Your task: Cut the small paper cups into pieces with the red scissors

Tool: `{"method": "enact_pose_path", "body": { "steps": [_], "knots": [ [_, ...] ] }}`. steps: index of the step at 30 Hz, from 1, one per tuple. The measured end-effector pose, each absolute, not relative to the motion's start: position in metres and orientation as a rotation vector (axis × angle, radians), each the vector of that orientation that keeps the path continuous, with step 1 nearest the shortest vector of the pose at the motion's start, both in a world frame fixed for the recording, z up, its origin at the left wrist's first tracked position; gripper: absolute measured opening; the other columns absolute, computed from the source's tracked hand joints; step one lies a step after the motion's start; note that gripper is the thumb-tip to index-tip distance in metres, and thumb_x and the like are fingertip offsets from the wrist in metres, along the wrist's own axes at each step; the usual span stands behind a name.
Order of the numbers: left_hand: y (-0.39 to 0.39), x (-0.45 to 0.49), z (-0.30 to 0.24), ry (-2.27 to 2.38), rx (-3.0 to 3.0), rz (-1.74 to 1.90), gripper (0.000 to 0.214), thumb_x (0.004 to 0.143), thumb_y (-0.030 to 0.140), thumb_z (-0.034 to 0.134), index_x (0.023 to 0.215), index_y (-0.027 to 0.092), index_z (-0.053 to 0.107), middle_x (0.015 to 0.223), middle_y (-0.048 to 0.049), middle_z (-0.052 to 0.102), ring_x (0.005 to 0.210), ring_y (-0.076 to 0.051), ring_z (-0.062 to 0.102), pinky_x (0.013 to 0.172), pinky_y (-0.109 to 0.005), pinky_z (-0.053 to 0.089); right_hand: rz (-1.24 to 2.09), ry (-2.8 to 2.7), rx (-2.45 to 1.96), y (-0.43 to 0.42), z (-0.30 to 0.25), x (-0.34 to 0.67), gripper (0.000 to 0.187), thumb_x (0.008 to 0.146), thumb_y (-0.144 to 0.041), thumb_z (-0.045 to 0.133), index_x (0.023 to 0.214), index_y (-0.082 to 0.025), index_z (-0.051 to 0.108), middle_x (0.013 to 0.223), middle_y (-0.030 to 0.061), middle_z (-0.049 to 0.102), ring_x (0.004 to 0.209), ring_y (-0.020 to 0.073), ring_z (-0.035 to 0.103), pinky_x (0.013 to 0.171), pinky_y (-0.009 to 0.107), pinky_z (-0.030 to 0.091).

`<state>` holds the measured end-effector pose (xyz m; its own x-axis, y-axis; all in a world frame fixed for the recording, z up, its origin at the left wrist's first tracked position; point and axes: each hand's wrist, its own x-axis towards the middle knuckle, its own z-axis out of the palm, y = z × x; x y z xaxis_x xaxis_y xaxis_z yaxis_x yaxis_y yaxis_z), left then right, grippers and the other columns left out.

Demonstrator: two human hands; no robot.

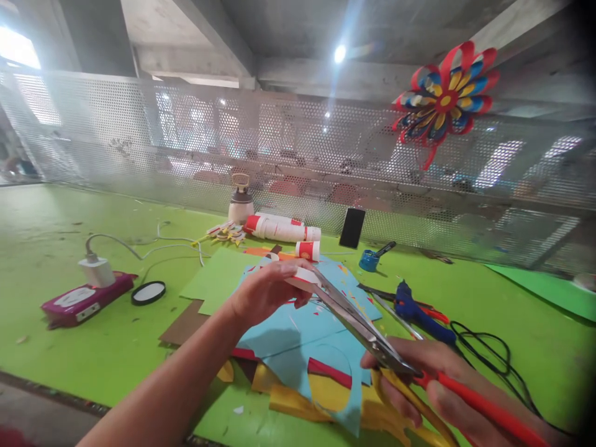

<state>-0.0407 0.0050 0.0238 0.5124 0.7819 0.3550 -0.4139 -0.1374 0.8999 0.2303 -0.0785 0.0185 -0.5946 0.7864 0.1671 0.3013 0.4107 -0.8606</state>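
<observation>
My left hand (267,288) pinches a small white and red paper piece (305,277) above the table. Scissors (358,323) with orange handles are gripped in my right hand (428,379), their open blades reaching up to the paper piece. Below the hands lie blue paper sheets (298,335) with round holes cut out, over yellow and red scraps (326,388). A light green sheet (216,276) and a brown one (184,326) lie to the left.
On the green table (69,354) sit a pink power strip with a white charger (86,298), a round black lid (148,292), glue tubes (282,228), a phone (352,228), a blue glue gun (416,310) with black cable. A paper flower (444,96) hangs on the mesh screen.
</observation>
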Motion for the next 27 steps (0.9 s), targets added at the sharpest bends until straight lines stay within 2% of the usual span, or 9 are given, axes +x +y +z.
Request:
{"method": "enact_pose_path", "body": {
  "steps": [4, 10, 13, 16, 20, 23, 25, 27],
  "knots": [
    [0.007, -0.041, 0.023, 0.353, 1.350, 1.052, 0.038, 0.072, 0.049, 0.062, 0.083, 0.014, 0.071, 0.070, -0.0055, 0.059, 0.059, -0.015, 0.048, 0.057, -0.029, 0.037, 1.196, -2.094, -0.952, -0.076, 0.023, 0.229, 0.068, 0.085, -0.075, 0.040, 0.117, -0.021, 0.064, 0.069, 0.0047, 0.058, 0.056, 0.0157, 0.056, 0.053, 0.025, 0.051],
    [0.012, -0.039, 0.019, 0.321, 1.382, 1.003, 0.042, 0.074, 0.049, 0.061, 0.085, 0.010, 0.071, 0.073, -0.0065, 0.061, 0.058, -0.013, 0.048, 0.053, -0.027, 0.036, 1.155, -2.173, -0.931, -0.072, 0.022, 0.228, 0.068, 0.085, -0.077, 0.039, 0.097, -0.018, 0.069, 0.063, 0.0009, 0.050, 0.052, 0.0115, 0.042, 0.047, 0.023, 0.040],
    [0.013, -0.038, 0.018, 0.284, 1.399, 0.961, 0.040, 0.075, 0.047, 0.060, 0.085, 0.010, 0.072, 0.076, -0.0071, 0.062, 0.059, -0.013, 0.049, 0.052, -0.026, 0.036, 1.132, -2.184, -0.965, -0.072, 0.016, 0.236, 0.066, 0.086, -0.074, 0.039, 0.105, -0.018, 0.070, 0.064, 0.0018, 0.050, 0.053, 0.0132, 0.046, 0.050, 0.025, 0.042],
    [0.014, -0.038, 0.017, 0.265, 1.401, 0.944, 0.039, 0.076, 0.046, 0.059, 0.085, 0.010, 0.071, 0.078, -0.0080, 0.063, 0.061, -0.014, 0.051, 0.052, -0.026, 0.037, 1.136, -2.125, -1.047, -0.074, 0.007, 0.245, 0.061, 0.087, -0.069, 0.046, 0.114, -0.019, 0.069, 0.078, 0.0067, 0.060, 0.058, 0.0153, 0.054, 0.051, 0.026, 0.047],
    [0.015, -0.038, 0.014, 0.271, 1.400, 0.934, 0.038, 0.076, 0.045, 0.058, 0.085, 0.010, 0.071, 0.079, -0.0093, 0.064, 0.061, -0.014, 0.051, 0.052, -0.027, 0.037, 1.193, -2.072, -1.090, -0.080, 0.005, 0.248, 0.064, 0.084, -0.071, 0.049, 0.115, -0.020, 0.069, 0.087, 0.0099, 0.064, 0.067, 0.0183, 0.061, 0.056, 0.026, 0.053],
    [0.016, -0.039, 0.012, 0.287, 1.395, 0.923, 0.038, 0.075, 0.045, 0.059, 0.083, 0.010, 0.071, 0.075, -0.0089, 0.063, 0.060, -0.014, 0.050, 0.052, -0.027, 0.037, 1.178, -2.032, -1.189, -0.086, 0.010, 0.249, 0.055, 0.087, -0.065, 0.050, 0.118, -0.023, 0.068, 0.096, 0.0112, 0.066, 0.076, 0.0205, 0.064, 0.064, 0.028, 0.055],
    [0.017, -0.039, 0.012, 0.295, 1.396, 0.919, 0.038, 0.074, 0.045, 0.059, 0.083, 0.010, 0.071, 0.073, -0.0085, 0.063, 0.059, -0.014, 0.050, 0.052, -0.027, 0.037, 1.161, -2.034, -1.221, -0.088, 0.009, 0.251, 0.051, 0.089, -0.061, 0.049, 0.120, -0.025, 0.067, 0.090, 0.0100, 0.067, 0.072, 0.0208, 0.063, 0.064, 0.029, 0.055],
    [0.017, -0.039, 0.012, 0.298, 1.406, 0.917, 0.038, 0.074, 0.045, 0.060, 0.083, 0.010, 0.071, 0.073, -0.0084, 0.063, 0.060, -0.014, 0.050, 0.052, -0.027, 0.037, 1.161, -2.060, -1.148, -0.087, 0.004, 0.254, 0.055, 0.087, -0.065, 0.048, 0.118, -0.025, 0.068, 0.073, 0.0075, 0.064, 0.061, 0.0203, 0.060, 0.055, 0.029, 0.053]
  ]
}}
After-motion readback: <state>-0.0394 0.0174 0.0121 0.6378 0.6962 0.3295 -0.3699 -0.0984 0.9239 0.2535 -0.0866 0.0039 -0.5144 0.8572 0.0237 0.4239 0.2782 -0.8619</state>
